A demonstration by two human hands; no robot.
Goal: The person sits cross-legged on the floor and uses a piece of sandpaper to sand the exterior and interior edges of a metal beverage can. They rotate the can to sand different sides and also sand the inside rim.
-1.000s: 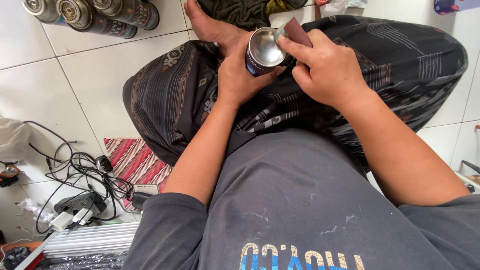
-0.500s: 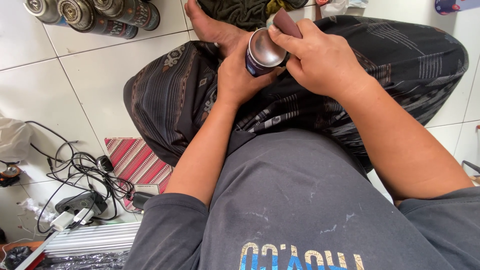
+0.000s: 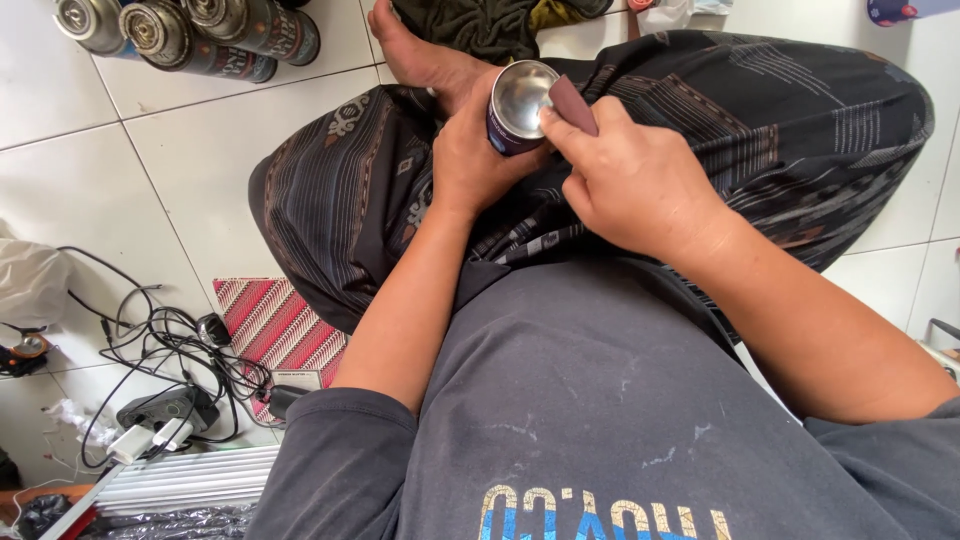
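Observation:
I sit on a tiled floor with my legs under a dark patterned sarong [image 3: 760, 130]. My left hand [image 3: 470, 165] is wrapped around a dark blue metal can [image 3: 515, 105], its shiny concave bottom turned up toward me. My right hand [image 3: 635, 185] pinches a small reddish-brown piece of sandpaper [image 3: 572, 105] and presses it against the right rim of the can's bottom. My bare foot [image 3: 425, 55] shows just beyond the can.
Three similar cans [image 3: 190, 35] lie on the white tiles at the top left. A tangle of black cables and chargers [image 3: 160, 370] sits at the left beside a red striped mat [image 3: 280, 330]. Dark cloth [image 3: 480, 25] lies past my foot.
My right hand has slid the sandpaper across the can's bottom, from its upper edge down to the right rim. My left hand keeps the same hold on the can.

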